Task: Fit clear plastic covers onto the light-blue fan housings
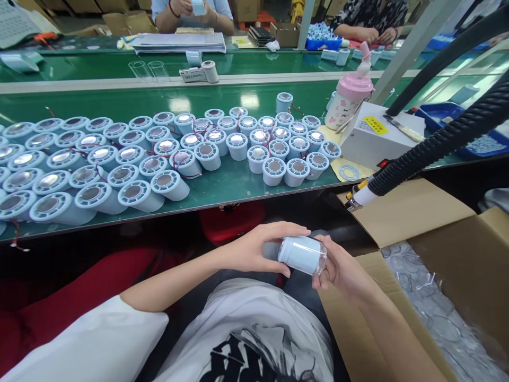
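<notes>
Over my lap, a light-blue cylindrical housing (301, 254) lies on its side inside a clear plastic sleeve (321, 259). My right hand (336, 270) grips the sleeve's right end between thumb and fingers. Curved around the left part is my left hand (258, 249), fingers along the top and thumb below, with a gap at the palm. On the green bench stand many similar light-blue housings (167, 183), with round metallic centres and thin red wires among them.
An open cardboard box (449, 233) of clear plastic sleeves (421, 286) is at my right. Above it hangs a black flexible hose (437, 138). A pink-lidded cup (352, 98) stands by a white switch box (377, 135). Two people work across the bench (222, 191).
</notes>
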The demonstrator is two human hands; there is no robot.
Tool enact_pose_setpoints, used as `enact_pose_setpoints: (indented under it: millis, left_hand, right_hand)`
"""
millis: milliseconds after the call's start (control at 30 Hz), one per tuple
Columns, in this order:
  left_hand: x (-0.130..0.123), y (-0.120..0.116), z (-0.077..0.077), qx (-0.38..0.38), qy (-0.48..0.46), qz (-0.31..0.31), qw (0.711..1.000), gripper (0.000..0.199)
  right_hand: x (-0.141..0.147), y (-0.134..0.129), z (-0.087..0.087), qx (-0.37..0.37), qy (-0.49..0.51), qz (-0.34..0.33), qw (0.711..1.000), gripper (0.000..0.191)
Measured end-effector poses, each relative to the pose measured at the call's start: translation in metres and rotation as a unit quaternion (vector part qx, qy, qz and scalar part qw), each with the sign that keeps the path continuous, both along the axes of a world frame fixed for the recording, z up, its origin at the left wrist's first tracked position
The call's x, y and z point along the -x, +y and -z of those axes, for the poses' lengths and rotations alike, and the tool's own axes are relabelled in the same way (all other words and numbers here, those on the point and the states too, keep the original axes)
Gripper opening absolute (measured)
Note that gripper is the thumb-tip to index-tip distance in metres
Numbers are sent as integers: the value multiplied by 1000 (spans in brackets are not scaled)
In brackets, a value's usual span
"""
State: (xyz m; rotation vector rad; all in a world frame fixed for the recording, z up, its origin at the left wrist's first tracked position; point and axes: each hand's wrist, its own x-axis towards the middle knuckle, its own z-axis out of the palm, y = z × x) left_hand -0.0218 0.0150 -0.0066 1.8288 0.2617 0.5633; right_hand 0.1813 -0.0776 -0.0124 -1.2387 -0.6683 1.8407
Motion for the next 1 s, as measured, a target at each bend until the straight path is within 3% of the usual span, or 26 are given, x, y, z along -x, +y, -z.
enact_pose_setpoints:
  millis: [233,500,767,933,1000]
  left_hand:
    - [-2,-3,-1,17,-9,-3,1000,67]
    - [-2,-9,-3,53,22,-27,998,65]
    - [6,-10,-1,-39,-2,-68,997,65]
    - [12,-23,-1,9,13,-107,994,89]
    - [15,-26,-2,-12,13,-118,993,91]
  right_hand:
    - [-2,0,1,82,48,-21,995,52]
    - [1,1,0,80,57,-29,995,54]
    - [-11,-8,5,-18,-6,18,1000,46]
    - [-5,-13,0,-46,-30,7,998,38]
    - [-6,-12,-4,-74,-75,-2,994,35]
